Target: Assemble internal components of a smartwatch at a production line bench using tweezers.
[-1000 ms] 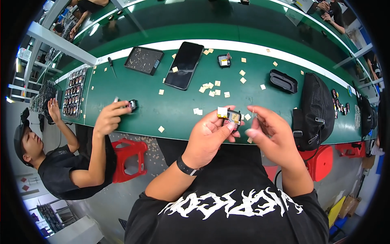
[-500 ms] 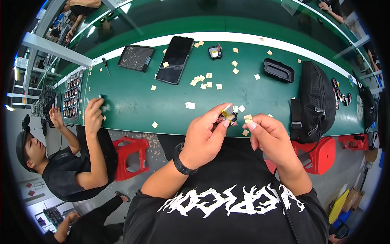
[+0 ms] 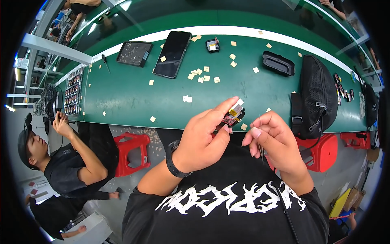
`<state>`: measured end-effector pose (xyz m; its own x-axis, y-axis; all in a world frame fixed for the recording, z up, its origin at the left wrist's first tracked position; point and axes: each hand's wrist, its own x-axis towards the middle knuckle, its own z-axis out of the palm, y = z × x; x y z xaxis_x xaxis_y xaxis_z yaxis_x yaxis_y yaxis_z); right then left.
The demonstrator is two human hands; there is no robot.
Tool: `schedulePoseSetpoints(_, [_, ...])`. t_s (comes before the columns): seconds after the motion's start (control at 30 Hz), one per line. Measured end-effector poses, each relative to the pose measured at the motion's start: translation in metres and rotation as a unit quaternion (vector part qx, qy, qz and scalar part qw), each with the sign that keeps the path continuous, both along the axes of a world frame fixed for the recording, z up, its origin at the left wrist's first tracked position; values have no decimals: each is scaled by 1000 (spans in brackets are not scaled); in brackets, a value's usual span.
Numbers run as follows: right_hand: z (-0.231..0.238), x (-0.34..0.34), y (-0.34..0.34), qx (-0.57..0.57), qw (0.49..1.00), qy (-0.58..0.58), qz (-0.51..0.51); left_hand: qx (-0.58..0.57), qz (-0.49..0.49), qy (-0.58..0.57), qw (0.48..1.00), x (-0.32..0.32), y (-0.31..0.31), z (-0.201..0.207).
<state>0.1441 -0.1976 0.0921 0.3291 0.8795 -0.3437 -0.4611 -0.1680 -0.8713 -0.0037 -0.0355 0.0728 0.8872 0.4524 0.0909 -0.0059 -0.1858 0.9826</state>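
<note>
My left hand (image 3: 203, 140) holds a small electronic module (image 3: 234, 115) in a black housing, with yellow tape, a silvery patch and reddish parts showing. The thumb and fingers press it from both sides, just over the near table edge. To its right, a little apart from the module, my right hand (image 3: 273, 137) has its fingers curled round a thin metal tool (image 3: 263, 155), which looks like tweezers. Much of that tool is hidden by the fingers. A pale yellow paper square (image 3: 243, 127) lies on the green table (image 3: 134, 97) between the two hands.
More squares (image 3: 199, 72) are scattered beyond my hands. Farther back are a dark tray (image 3: 134, 53), a black phone (image 3: 173, 55), another module (image 3: 212, 45) and a black oval tray (image 3: 278, 64). At right lies a black bag (image 3: 317, 97); at left sits a co-worker (image 3: 65, 148).
The yellow square at my right fingertips is no longer there; a thin tool now shows in that hand. My left hand has turned the module slightly. The co-worker's hands have come together.
</note>
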Motion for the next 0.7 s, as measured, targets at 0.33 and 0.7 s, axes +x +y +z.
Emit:
schedulePoseSetpoints(0.33, [0, 1, 10, -47, 998, 35, 12, 136, -20, -48, 989, 0, -3, 6])
schedulePoseSetpoints(0.7, [-13, 5, 1, 34, 999, 32, 6, -244, -80, 40, 966, -8, 8, 9])
